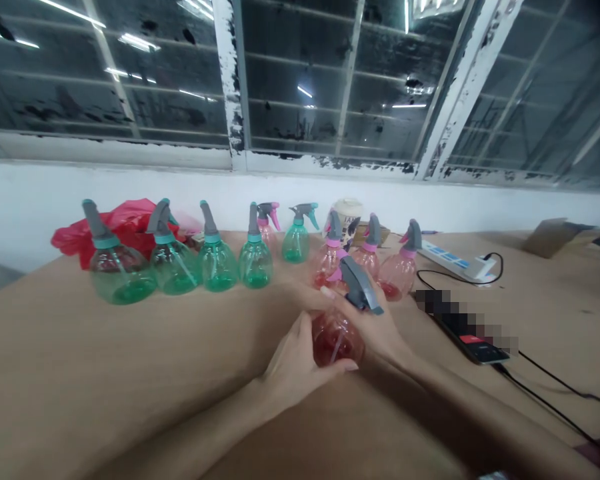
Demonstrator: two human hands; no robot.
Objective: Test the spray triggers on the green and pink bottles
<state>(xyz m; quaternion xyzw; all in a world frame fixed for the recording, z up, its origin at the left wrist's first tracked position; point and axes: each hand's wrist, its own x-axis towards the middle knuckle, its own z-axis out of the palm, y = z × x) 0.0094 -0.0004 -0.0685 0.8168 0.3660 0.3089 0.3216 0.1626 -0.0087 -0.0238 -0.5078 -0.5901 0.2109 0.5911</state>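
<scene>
Left hand (pixel 291 353) cups a pink spray bottle (pixel 334 343), right hand (pixel 377 325) its neck.

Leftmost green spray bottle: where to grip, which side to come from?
I'd probably take the leftmost bottle by its teal collar, from the front: that's the narrow waist between rounded body and grey head. Red bag lies behind; next bottle stands close on its right.

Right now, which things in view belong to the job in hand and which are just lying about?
Likely the job:
held pink spray bottle
left hand
right hand
standing pink spray bottles
green spray bottles

Likely lying about:
red bag
phone
power strip
cardboard box
</scene>
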